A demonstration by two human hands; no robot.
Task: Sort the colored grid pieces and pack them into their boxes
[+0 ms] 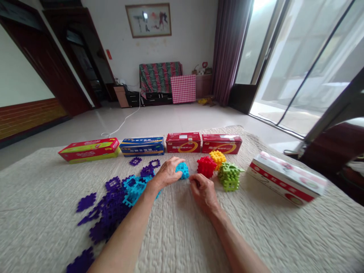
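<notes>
Left hand near the centre of the frame, fingers curled round a blue cube of snapped-together plastic tiles, holding it down on the quilted cloth that covers the worktop. Right hand just below and to the right, fingers bent narrow and resting on the cloth, close to the blue cube but hard to tell whether touching it or pinching anything. Red cube just right of the blue one, yellow cube behind it, green cube further right, all three bunched close. Likely trouble: a sideways nudge of the right hand or wrist into the red cube, knocking it against the green and yellow ones. Soft, ridged cloth beneath, so a cube set down carelessly could tip or roll. Too hard a squeeze on the blue cube could pop a tile out of its slots, since such joints look held by friction alone. Loose blue tiles and a spread of purple tiles lying under and beside the left forearm at lower left; a drag of that arm could scatter them or sweep some off the near edge. Row of flat boxes along the far side and a white box at right, well apart from both hands, little risk there.
</notes>
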